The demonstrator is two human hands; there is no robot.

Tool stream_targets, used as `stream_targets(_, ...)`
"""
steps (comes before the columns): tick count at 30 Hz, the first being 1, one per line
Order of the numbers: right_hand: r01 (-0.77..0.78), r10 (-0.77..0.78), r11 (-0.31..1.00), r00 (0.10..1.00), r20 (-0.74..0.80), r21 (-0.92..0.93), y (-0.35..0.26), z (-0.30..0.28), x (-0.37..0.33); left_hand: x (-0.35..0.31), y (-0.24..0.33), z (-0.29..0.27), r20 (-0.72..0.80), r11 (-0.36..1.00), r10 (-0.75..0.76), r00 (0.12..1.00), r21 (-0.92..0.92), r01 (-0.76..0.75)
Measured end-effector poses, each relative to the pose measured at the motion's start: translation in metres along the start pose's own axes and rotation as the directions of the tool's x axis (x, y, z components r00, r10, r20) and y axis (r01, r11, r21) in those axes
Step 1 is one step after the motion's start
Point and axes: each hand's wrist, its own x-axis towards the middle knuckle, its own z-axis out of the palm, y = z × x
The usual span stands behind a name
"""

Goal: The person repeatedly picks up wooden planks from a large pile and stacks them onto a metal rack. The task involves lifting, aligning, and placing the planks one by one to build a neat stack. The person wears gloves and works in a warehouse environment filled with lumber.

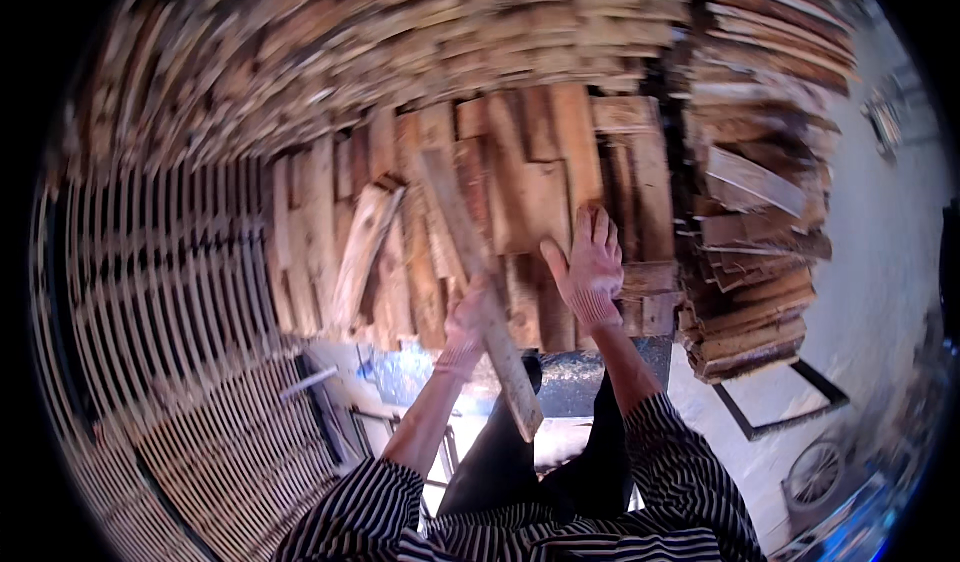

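One plank (496,324), not yet laid, fills the left hand (464,317) — right hand (592,270) spread wide over boards (547,207) already lying side by side, a loose slat (365,252) askew on top.

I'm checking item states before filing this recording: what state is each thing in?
Left hand in pale knit-cuffed glove: closed on the long board.
Long narrow brown wooden board: held, slanting.
Right hand in pale knit-cuffed glove: open, empty, over the boards; contact unclear.
Short thick pale-brown wooden plank: loose, diagonal on the boards.
Flat brown wooden boards: laid side by side.
Rough brown wooden pieces at right: stacked unevenly.
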Motion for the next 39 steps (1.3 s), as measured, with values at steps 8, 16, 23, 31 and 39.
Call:
stream_targets(8,-0.171,-0.271,0.486,0.903,0.334,0.857,-0.063,0.018,-0.079,-0.023,0.145,0.007,-0.072,0.971,0.237,0.969,0.036,-0.235)
stream_targets(16,-0.315,-0.297,0.633,0.746,0.597,0.707,-0.134,0.046,-0.062,0.112,0.181,-0.166,-0.125,0.137,0.394,0.911,0.988,0.076)
stream_targets(23,-0.150,-0.298,0.757,0.787,0.540,0.636,-0.150,0.098,-0.074,0.136,0.201,-0.170,0.052,0.085,0.216,0.975,0.994,-0.072)
stream_targets(31,-0.037,-0.283,0.422,0.944,0.170,0.906,-0.128,0.053,-0.103,0.036,0.147,-0.072,0.416,0.990,-0.131,0.900,0.105,0.096)
stream_targets(39,-0.028,0.028,0.767,1.000,0.010,0.640,-0.032,-0.021,-0.061,0.048,0.079,0.004,0.390,0.983,-0.181,0.903,0.108,0.150)
